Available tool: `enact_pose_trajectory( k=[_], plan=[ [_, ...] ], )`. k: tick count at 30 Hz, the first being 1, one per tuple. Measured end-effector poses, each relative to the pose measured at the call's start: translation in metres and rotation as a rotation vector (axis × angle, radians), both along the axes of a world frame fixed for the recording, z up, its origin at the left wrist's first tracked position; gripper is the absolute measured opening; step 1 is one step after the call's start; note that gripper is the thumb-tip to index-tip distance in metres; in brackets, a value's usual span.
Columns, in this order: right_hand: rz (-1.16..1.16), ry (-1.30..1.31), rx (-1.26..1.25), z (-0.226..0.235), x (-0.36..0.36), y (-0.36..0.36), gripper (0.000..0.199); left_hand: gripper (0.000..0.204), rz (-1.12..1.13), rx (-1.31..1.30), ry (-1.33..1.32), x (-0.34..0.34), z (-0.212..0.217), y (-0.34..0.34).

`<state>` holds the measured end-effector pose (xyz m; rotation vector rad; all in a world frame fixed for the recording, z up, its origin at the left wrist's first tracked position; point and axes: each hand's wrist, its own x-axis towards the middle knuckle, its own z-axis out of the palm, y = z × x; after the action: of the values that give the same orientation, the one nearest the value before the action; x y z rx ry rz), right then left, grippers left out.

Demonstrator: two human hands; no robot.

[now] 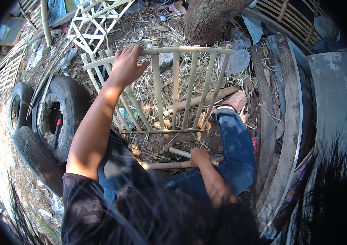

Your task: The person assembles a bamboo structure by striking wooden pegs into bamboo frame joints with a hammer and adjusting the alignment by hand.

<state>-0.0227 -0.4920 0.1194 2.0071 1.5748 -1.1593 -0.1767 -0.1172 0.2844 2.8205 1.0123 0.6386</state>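
A bamboo lattice frame [175, 85] with several upright slats stands tilted on the straw-covered ground in front of me. My left hand [126, 65] grips its top rail near the left corner. My right hand [200, 156] is closed around a short pale bamboo stick [179, 152] low down, just below the frame's bottom rail. Another bamboo piece [163, 165] lies across my lap area beneath that hand. My legs in blue jeans [234, 151] stretch to the right of the frame, with a shoe [234, 100] beside its right edge.
Old tyres [55, 118] lie at the left. A tree trunk [210, 16] rises behind the frame. Another white lattice [93, 24] stands at upper left. Wooden planks [283, 134] and a grey board [332, 94] run along the right. Plastic scraps [238, 59] litter the straw.
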Motion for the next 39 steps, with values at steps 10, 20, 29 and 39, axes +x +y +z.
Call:
enact_pose_trajectory(
  k=[10, 20, 29, 39],
  plan=[
    [0.469, 0.092, 0.041, -0.087, -0.042, 0.025, 0.024, 0.022, -0.051, -0.287, -0.056, -0.027, 0.034, -0.014],
    [0.010, 0.156, 0.658, -0.006, -0.039, 0.050, 0.024, 0.058, -0.237, -0.408, 0.227, -0.054, 0.071, -0.032],
    [-0.003, -0.258, 1.368, 0.226, -0.037, 0.208, 0.032, 0.050, -0.355, -0.327, 0.199, -0.072, 0.085, -0.036],
    [0.003, -0.285, 1.275, 0.219, -0.040, 0.220, 0.034, 0.023, 0.040, -0.184, 0.176, -0.126, 0.110, -0.009]
  ],
)
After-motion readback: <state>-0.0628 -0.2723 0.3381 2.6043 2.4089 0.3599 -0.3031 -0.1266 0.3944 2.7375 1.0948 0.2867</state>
